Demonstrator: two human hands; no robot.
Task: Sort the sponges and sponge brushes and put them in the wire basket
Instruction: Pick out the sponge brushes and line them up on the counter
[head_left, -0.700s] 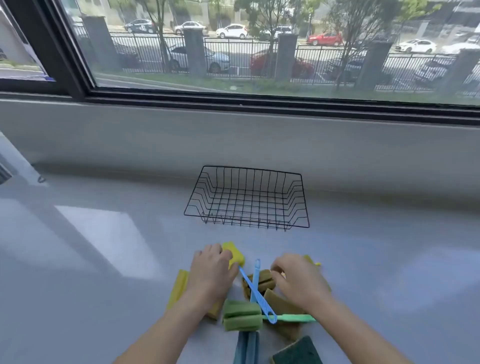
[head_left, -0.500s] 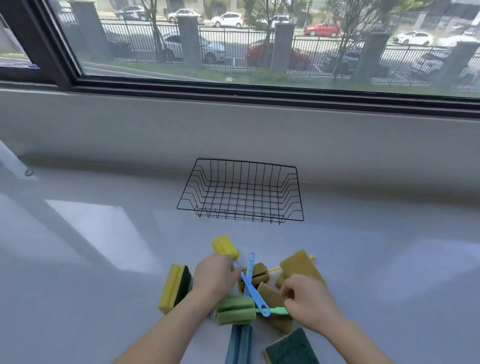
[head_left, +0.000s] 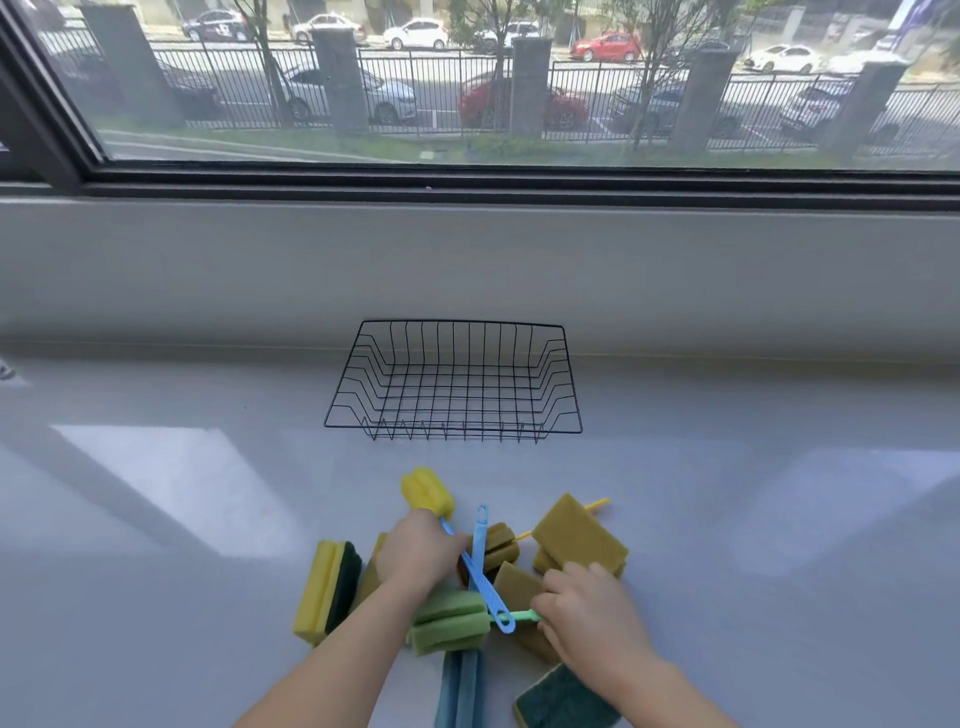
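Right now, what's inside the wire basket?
Nothing: only the grey counter shows through the basket wires. No part of its floor is covered; the sponges and brushes lie in front.

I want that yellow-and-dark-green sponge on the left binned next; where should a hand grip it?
Pinch the yellow and dark green rectangular sponge across its two broad faces, coming from above. It stands on edge, apart from the pile, top edge clear.
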